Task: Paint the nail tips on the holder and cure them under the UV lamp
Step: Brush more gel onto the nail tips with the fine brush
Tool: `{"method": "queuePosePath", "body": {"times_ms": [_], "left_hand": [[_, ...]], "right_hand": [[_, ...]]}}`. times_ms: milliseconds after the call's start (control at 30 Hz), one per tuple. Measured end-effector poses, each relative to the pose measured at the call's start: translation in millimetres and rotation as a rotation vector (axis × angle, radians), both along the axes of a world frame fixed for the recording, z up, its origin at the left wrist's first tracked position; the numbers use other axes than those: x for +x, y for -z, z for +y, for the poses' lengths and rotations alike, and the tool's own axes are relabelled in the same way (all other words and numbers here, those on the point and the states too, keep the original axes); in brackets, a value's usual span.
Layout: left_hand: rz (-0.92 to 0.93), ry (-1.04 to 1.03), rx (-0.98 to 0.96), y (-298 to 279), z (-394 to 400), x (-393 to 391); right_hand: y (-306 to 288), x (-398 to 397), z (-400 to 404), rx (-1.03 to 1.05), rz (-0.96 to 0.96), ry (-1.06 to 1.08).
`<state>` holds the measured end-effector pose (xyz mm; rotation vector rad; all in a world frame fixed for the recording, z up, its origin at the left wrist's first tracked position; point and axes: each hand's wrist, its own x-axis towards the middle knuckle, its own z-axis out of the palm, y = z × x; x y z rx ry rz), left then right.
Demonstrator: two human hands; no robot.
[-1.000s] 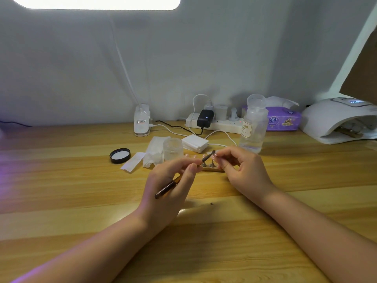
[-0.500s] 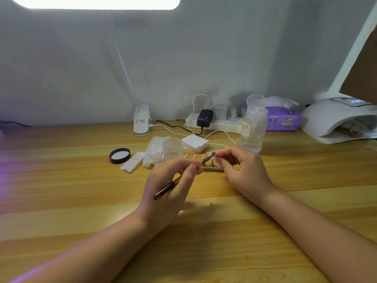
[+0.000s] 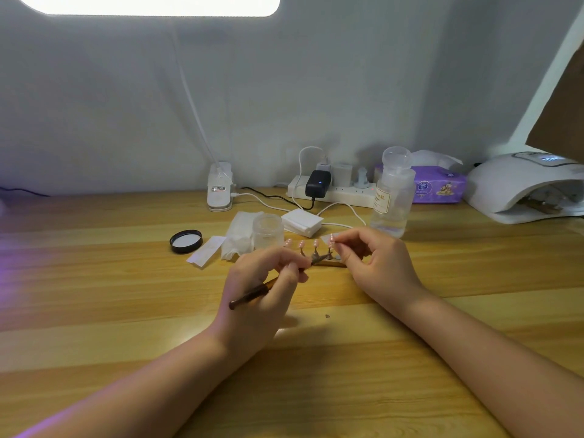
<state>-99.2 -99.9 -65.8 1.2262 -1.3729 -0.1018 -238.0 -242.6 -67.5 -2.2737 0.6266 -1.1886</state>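
A small wooden holder (image 3: pixel 328 264) lies on the table's middle with several pink nail tips (image 3: pixel 316 243) standing on little stalks. My left hand (image 3: pixel 262 289) grips a dark brown brush (image 3: pixel 252 292) like a pen, its tip reaching the holder between the stalks. My right hand (image 3: pixel 376 263) pinches the rightmost nail tip (image 3: pixel 331 238) between thumb and forefinger. The white UV lamp (image 3: pixel 524 184) stands at the far right, and something lies inside its opening.
A frosted jar (image 3: pixel 268 230) stands behind my left hand, its black lid (image 3: pixel 185 241) to the left beside tissue pieces (image 3: pixel 240 233). A clear pump bottle (image 3: pixel 393 194), a power strip (image 3: pixel 335 191) with cables, a white adapter (image 3: pixel 301 221) and a purple wipes pack (image 3: pixel 439 184) line the back.
My right hand has shifted its pinch up to the top of the rightmost nail tip. The brush tip has dropped slightly toward the holder's base. My left hand has barely moved.
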Motion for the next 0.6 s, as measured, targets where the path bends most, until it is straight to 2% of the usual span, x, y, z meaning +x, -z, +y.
{"method": "queuePosePath", "body": {"times_ms": [200,400,600], "left_hand": [[-0.028,-0.012,-0.022,1.4,-3.2,-0.3],[0.001,0.004,0.034,2.6,-2.3,1.9],[-0.019,-0.03,-0.01,1.9,-3.6,0.3]], "right_hand": [[-0.9,0.7,0.4,-0.003,0.005,-0.011],[-0.7,0.5,0.9,0.006,-0.009,0.005],[-2.2,0.7,2.0,0.006,-0.014,-0.019]]}}
